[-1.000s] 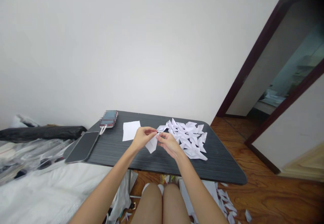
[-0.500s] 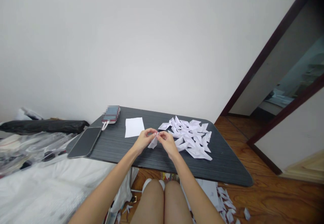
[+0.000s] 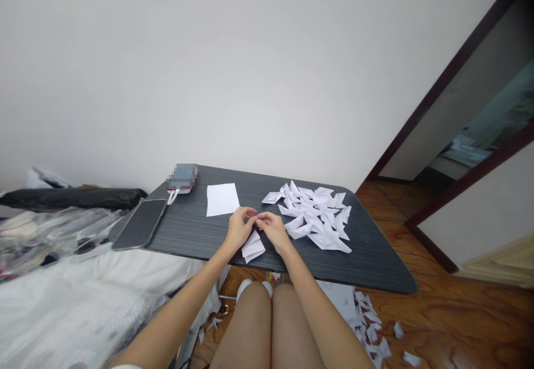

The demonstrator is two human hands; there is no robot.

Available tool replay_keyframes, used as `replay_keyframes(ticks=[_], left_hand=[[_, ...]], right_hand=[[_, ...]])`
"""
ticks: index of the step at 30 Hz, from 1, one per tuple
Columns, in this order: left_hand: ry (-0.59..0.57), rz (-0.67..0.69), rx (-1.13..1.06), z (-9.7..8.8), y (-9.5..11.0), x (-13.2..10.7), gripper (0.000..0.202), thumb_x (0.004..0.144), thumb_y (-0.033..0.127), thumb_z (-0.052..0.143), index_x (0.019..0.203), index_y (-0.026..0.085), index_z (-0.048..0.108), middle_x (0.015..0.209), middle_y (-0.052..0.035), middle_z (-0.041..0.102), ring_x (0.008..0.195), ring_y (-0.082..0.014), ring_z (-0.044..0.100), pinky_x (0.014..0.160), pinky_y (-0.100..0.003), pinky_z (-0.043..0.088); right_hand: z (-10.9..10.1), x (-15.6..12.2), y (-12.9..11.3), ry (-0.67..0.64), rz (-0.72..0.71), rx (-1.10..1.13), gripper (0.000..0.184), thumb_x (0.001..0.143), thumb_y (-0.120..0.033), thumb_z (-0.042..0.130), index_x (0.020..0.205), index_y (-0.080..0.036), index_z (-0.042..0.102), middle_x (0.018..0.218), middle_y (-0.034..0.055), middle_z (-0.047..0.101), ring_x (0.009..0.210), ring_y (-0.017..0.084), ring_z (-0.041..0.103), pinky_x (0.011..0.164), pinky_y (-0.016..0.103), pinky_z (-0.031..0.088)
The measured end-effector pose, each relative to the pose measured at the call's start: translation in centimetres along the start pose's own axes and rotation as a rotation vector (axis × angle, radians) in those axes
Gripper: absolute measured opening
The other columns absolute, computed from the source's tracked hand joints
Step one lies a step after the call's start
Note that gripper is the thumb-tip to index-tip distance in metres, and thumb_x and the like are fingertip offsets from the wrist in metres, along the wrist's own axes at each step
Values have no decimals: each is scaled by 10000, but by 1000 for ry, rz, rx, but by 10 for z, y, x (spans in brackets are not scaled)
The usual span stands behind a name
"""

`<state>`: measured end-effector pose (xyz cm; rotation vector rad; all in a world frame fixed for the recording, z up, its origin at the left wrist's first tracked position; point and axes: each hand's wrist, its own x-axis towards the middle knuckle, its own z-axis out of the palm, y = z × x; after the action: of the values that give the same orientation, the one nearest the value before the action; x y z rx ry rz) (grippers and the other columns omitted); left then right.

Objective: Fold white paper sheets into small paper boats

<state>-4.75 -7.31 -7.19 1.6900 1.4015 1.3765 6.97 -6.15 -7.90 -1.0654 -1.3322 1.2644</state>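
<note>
A folded piece of white paper [image 3: 253, 247] is at the near side of the dark table [image 3: 187, 235], between my two wrists. My left hand [image 3: 241, 225] is closed at its upper end, thumb and fingers pinched together. Meeting it from the other side, my right hand [image 3: 273, 229] also has its fingertips pinched there. The fingers cover the top of the folded paper, so the exact grip is partly hidden. Just beyond my left hand lies a flat white paper sheet [image 3: 222, 199]. A pile of folded paper boats [image 3: 317, 213] spreads to the right of my right hand.
A tablet-like dark device [image 3: 142, 223] lies at the table's left edge, with a blurred object [image 3: 182, 178] and a white loop behind it. More folded papers [image 3: 371, 324] litter the wooden floor [image 3: 450, 330]. A white wall [image 3: 267, 79] stands behind the table.
The folded paper now lies lower and shows wider and flatter below my fingers. Both hands stay close together. The whole view has shifted slightly, with the table appearing higher.
</note>
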Motion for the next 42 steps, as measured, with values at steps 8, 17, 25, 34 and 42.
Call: replay_keyframes(ticks=[8, 17, 25, 34, 42], left_hand=[[-43, 120, 175, -24, 6, -13, 289, 717, 58, 366, 830, 155, 613, 822, -45, 578, 758, -132, 545, 681, -251, 445], [-305, -217, -240, -24, 14, -22, 301, 681, 200, 532, 968, 111, 555, 887, -66, 593, 626, -109, 561, 571, -220, 439], [-278, -364, -758, -22, 52, -20, 559, 560, 172, 679, 1084, 198, 485, 935, -23, 511, 649, -73, 539, 582, -195, 429], [-393, -170, -575, -26, 39, -19, 474, 634, 170, 613, 1081, 206, 458, 976, -29, 460, 592, -42, 464, 516, -170, 384], [-372, 293, 336, -25, 15, -28, 174, 743, 108, 433, 798, 149, 593, 972, -68, 450, 783, -142, 477, 772, -323, 390]], right_hand=[[-12, -56, -39, -240, -374, -581, 345, 658, -265, 612, 996, -217, 563, 1055, 62, 447, 947, 186, 454, 807, 323, 397], [-7, -65, -26, -218, -427, -668, 586, 663, 26, 385, 1198, -213, 402, 1106, 91, 383, 969, 176, 466, 858, 320, 399], [-23, -61, -39, -99, -309, -359, 707, 695, -414, 567, 1298, -240, 240, 1272, 99, 309, 1027, 197, 437, 812, 320, 413], [-32, -33, -30, -200, 113, 94, 293, 667, -429, 569, 654, -137, 589, 532, -13, 536, 473, 97, 446, 492, 224, 341], [-16, -33, -16, -43, -291, -932, 165, 792, -182, 423, 694, -159, 554, 660, 80, 579, 635, 179, 525, 580, 271, 337]])
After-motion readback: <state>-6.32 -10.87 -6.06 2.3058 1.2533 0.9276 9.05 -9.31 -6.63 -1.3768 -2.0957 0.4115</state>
